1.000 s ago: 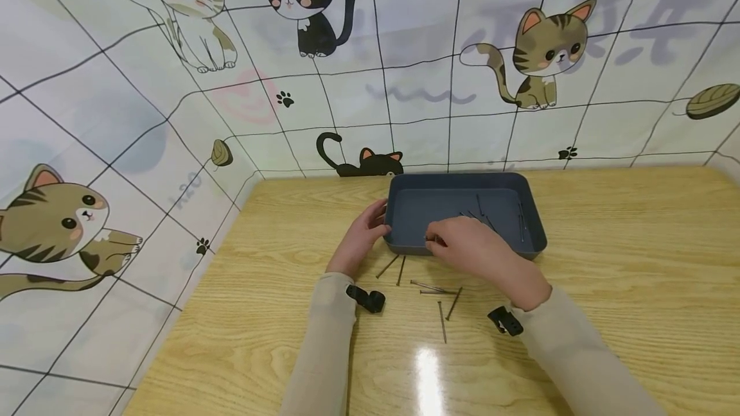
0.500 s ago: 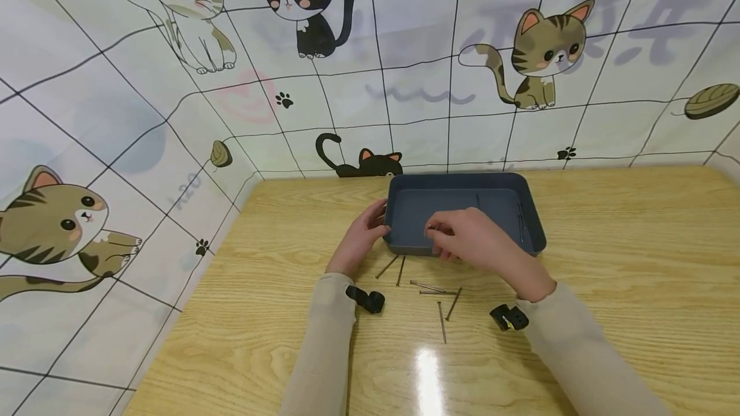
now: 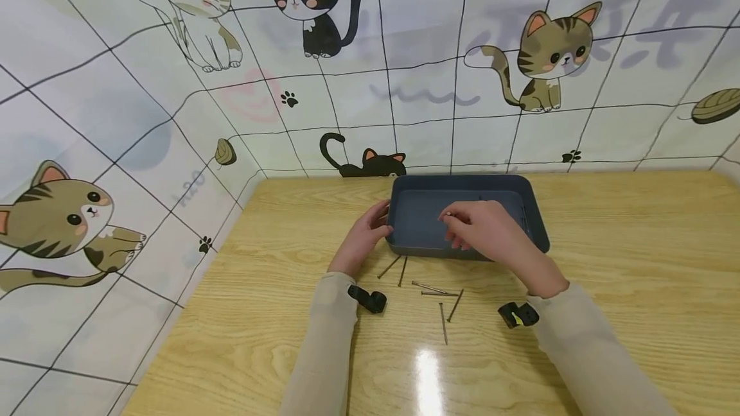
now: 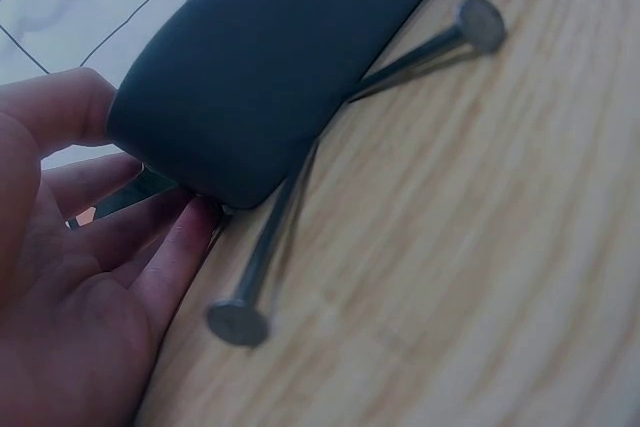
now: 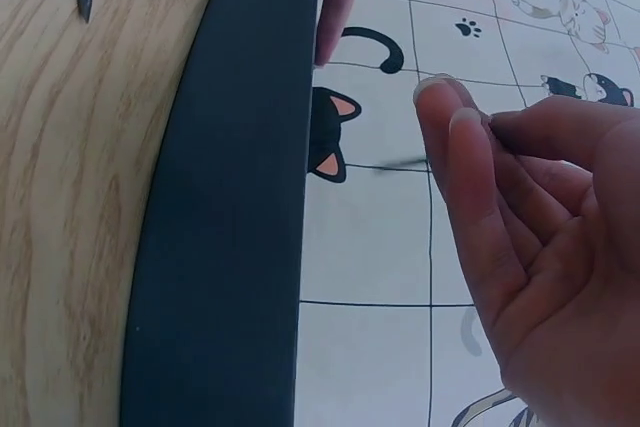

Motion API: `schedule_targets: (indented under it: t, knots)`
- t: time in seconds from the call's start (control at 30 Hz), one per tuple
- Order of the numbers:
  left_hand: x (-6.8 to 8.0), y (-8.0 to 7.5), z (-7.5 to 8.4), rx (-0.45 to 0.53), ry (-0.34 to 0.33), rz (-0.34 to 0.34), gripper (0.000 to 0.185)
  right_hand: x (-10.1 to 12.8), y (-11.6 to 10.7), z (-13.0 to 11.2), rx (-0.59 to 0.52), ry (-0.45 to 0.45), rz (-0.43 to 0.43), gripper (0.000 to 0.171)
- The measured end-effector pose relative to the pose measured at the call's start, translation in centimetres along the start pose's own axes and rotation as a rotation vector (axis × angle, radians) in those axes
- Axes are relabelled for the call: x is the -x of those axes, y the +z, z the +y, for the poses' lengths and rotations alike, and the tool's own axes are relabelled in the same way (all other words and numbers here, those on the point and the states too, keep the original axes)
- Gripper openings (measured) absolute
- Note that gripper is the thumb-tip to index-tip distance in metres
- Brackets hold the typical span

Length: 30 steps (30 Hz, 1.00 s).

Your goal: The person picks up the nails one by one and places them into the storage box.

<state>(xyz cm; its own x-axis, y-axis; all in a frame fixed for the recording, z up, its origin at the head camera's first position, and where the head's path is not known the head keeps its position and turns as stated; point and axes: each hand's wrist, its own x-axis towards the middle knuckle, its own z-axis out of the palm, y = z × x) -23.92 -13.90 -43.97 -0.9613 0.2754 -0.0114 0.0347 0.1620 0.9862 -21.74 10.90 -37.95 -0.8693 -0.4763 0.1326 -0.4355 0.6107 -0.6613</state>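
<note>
My left hand (image 3: pixel 364 238) rests against the outer left side of a dark blue-grey tray (image 3: pixel 428 251). In the left wrist view its fingers (image 4: pixel 175 257) touch the outside of the tray corner. My right hand (image 3: pixel 482 226) is raised over the tray's middle, thumb and fingertips pinched together. Between them is a thin nail (image 5: pixel 400 163), its blurred end poking out in the right wrist view; the rest is mostly hidden by the fingers. A couple of nails (image 3: pixel 525 218) lie inside the tray at the right, partly covered by my hand.
Several nails (image 3: pixel 455 305) lie scattered on the wooden table (image 3: pixel 260 339) in front of the tray. Two of them, including a left nail (image 4: pixel 262 247), lie close against the tray's near wall. A cat-patterned wall covering (image 3: pixel 428 127) stands behind and at the left.
My right hand has risen from inside the tray and shifted slightly right, fingertips still pinched. My left hand stays at the tray's side. The head view has shifted slightly.
</note>
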Motion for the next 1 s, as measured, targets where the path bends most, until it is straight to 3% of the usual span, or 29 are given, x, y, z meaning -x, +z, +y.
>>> schedule_targets:
  t: [0.63,0.87,1.0]
  knots:
    - [-0.2,0.0,-0.4,0.017,0.015,0.009,0.058,-0.4,0.1,2.2,0.025,0.076,0.023,0.032]
    - [-0.1,0.1,-0.2,0.014,0.011,0.006,0.058,-0.2,0.3,2.9,0.133,0.090,0.052,0.025]
    - [0.0,0.1,-0.1,0.020,0.007,-0.001,0.057,-0.1,0.6,3.0,0.193,0.109,0.012,0.025]
